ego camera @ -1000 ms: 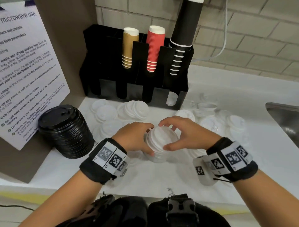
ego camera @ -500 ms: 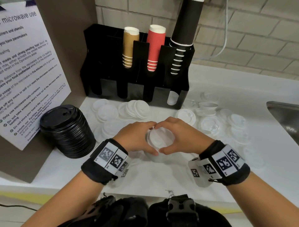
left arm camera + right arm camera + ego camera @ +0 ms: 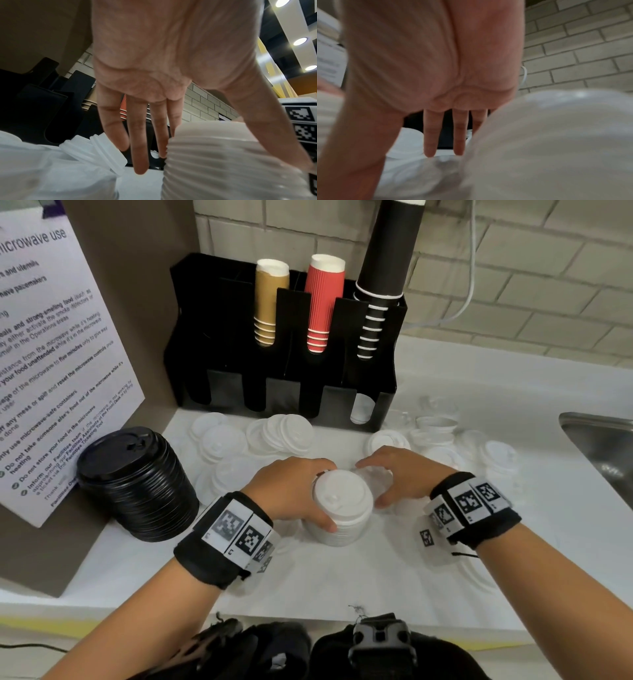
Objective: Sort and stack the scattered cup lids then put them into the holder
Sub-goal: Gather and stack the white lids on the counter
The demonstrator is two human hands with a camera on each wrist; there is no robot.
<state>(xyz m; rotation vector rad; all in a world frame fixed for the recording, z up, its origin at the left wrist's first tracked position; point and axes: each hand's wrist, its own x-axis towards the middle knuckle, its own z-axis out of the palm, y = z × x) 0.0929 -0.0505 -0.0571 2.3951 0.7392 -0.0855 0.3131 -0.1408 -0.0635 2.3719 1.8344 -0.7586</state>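
Observation:
A stack of white lids [image 3: 342,508] stands on the white counter near the middle. My left hand [image 3: 310,494] grips it from the left, thumb on the near side and fingers behind; the left wrist view shows the ribbed stack [image 3: 223,162] between thumb and fingers [image 3: 139,148]. My right hand [image 3: 380,482] is just to the right of the stack. Its fingers [image 3: 429,135] are nearly straight, with the tips down on loose translucent lids. The black holder [image 3: 284,378] stands at the back with brown, red and black cups in it.
Loose white lids [image 3: 281,433] lie in front of the holder, and more lids [image 3: 496,453] lie to the right. A tall stack of black lids [image 3: 137,484] stands at the left by a printed sign [image 3: 51,354]. A steel sink [image 3: 603,446] is at the right edge.
Both hands were cupped over the white stack. The right hand has since come off it and moved right onto loose lids, uncovering the stack's top. The left hand keeps its hold.

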